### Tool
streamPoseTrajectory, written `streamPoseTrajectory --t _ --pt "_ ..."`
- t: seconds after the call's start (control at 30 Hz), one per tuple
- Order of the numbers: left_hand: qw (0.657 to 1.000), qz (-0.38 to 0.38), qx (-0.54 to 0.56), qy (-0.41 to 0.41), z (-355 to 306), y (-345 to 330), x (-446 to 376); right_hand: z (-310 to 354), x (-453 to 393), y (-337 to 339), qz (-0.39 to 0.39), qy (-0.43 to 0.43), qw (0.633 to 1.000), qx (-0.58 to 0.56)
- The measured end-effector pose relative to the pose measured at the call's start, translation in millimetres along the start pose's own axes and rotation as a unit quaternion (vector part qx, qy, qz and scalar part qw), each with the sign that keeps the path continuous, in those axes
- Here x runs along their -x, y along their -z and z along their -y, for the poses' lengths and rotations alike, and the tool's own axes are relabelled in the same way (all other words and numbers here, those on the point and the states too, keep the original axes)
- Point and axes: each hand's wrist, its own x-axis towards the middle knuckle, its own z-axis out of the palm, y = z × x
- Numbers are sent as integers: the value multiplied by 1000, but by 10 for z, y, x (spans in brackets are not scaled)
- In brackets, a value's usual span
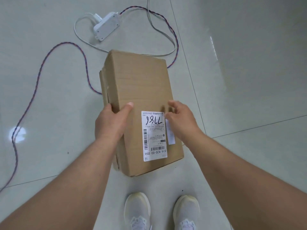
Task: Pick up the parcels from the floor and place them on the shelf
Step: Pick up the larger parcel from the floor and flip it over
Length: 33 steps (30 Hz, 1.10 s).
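Glossy pale floor tiles point(249, 80) reflect ceiling light; a white power strip point(106, 25) lies there.

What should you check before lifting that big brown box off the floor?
1. Left hand gripping the box: ok, thumb on top, fingers over the left edge.
2. Right hand gripping: not ok, fingers open and blurred above the right edge.
3. Twisted cord clear of the box: cannot tell, it runs behind the box.
4. Label readable: ok, faces up.
5. Shoes clear of the box: ok.
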Motion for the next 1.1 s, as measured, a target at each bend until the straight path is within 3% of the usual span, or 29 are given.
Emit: streamPoseTrajectory --t 0.13,0.4,0.67,0.83,0.93,1.1 --pt "997 -26 58 48 189 41 -35 -166 -17 29 -16 -94 993 71" --pt "995 -15 68 66 263 4 25 -277 -35 28 18 -99 992 77" --pt "995 1 83 51 199 -6 65 -317 5 9 26 -112 991 72" --pt "991 33 126 -10 46 9 110 -371 72 -26 52 -150 985 61" --pt "995 27 96 -11 130 0 58 -366 100 -57 36 -163 984 61" --pt "997 -36 -65 31 311 3 4 -291 45 -68 -84 -98 984 125"
